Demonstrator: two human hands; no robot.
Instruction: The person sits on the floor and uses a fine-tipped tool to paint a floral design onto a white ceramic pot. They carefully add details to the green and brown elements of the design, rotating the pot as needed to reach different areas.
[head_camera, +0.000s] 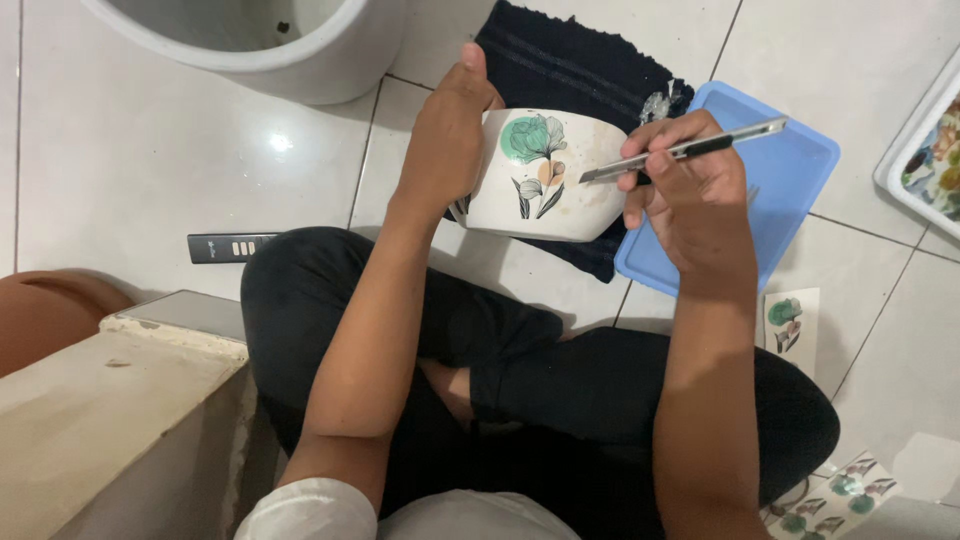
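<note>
Right hand (685, 190) pinches a slim utility knife (685, 152), fingers curled tight round its middle. Knife long axis runs 2 to 8 o'clock, blade tip pointing 8, touching the white pot (545, 175) beside its teal flower decal (532, 138). Left hand (450, 140) clasps the pot's left wall, thumb up toward 12. Pot held above a dark cloth (560, 60); blue tray (790, 180) at 3 o'clock on the tiled floor (150, 150).
</note>
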